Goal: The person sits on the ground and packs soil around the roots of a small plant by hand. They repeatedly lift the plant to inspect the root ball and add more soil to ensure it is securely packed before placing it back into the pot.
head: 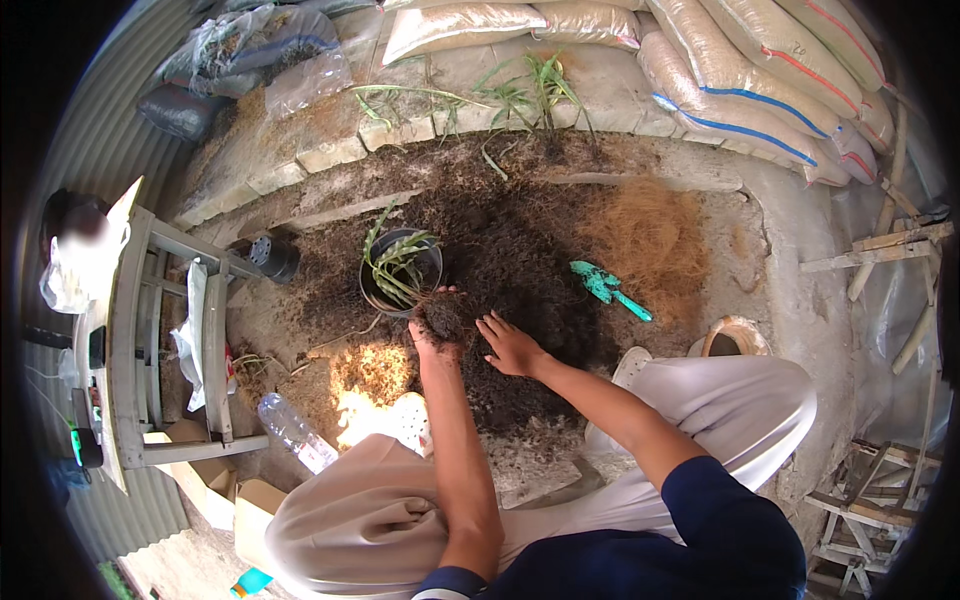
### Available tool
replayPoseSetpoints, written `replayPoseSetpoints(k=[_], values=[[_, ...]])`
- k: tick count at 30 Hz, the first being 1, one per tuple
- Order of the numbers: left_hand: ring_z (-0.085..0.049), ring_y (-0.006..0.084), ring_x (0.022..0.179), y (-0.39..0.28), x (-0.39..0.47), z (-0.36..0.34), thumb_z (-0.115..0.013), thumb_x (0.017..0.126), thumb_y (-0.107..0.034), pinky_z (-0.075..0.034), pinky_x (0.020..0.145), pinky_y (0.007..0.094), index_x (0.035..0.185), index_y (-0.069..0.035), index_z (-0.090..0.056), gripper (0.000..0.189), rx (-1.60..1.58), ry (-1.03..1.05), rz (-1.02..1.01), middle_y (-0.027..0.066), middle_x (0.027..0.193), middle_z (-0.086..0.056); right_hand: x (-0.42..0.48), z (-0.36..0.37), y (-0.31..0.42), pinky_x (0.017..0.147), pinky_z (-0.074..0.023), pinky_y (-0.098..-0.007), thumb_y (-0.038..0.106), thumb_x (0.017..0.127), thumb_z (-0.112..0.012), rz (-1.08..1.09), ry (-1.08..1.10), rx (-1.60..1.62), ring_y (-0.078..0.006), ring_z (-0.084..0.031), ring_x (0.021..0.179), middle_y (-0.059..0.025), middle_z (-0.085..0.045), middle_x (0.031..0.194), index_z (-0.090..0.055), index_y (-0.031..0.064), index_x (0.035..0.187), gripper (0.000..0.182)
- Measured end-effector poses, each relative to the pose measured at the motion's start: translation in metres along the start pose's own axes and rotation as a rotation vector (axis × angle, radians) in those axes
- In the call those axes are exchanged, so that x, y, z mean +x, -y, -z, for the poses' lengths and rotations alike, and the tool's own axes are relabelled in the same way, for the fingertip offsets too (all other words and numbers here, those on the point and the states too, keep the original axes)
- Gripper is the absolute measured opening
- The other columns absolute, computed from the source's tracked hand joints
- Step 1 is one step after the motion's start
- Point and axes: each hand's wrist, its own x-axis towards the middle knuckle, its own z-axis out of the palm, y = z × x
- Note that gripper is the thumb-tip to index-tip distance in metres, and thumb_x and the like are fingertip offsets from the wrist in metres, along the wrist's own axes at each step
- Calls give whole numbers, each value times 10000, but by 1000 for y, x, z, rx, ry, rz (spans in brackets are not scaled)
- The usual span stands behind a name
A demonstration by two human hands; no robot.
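Note:
My left hand [435,326] is closed around the dark root ball [444,315] of a leafy plant [401,262], whose striped green leaves lie over a black plastic pot [363,281]. To the right of the root ball, my right hand [511,345] is spread, palm down, over dark soil [525,277], holding nothing. A teal hand trowel [611,291], smeared with soil, lies on the ground further right, beside a heap of brown coconut fibre [649,240].
At the left are a small black pot [274,259], a wooden table [180,240] and a plastic bottle [296,433]. Filled sacks [750,82] and uprooted plants [544,90] lie beyond the brick edge. A round container [739,334] stands by my right knee.

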Motion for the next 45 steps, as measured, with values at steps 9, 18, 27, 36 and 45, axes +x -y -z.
replayPoseSetpoints(k=[9,18,27,36,45], values=[[-583,335,1051,1,-2,1,-359,971,-278,-471,965,484,1121,25,-568,397,6,-124,2,175,1132,-610,30,-3,6,1138,-343,-476,318,841,-731,-77,87,-84,-362,-238,1465,-211,-273,1564,-298,16,1490,837],[-586,324,1092,-12,8,26,-317,991,-275,-453,1018,461,1185,1,-566,419,-22,29,36,160,1166,-622,23,-8,8,1105,-389,-506,217,899,-684,-48,49,-139,-345,-278,1448,-166,-387,1503,-431,29,1425,613],[-584,312,1062,-9,12,25,-276,1011,-332,-456,1007,493,1157,-6,-557,454,-63,-136,-34,148,1124,-614,-4,-38,12,1049,-448,-468,174,966,-581,-8,-32,-352,-334,-436,1332,-165,-524,1342,-546,2,1293,372],[-549,283,1202,-6,-2,9,-250,1018,-296,-403,1089,454,1286,-28,-524,467,55,-178,-18,125,1278,-583,-30,-34,-3,947,-472,-451,178,986,-564,135,14,-373,-288,-550,1044,-141,-560,1071,-558,12,1202,272],[-615,311,987,-2,-21,-4,-305,1000,-302,-499,945,473,1074,-9,-572,404,-44,-134,-30,144,1042,-634,-2,28,17,821,-526,-460,508,892,-669,-612,-60,360,-295,-658,969,-238,-658,976,-626,-93,935,604]])
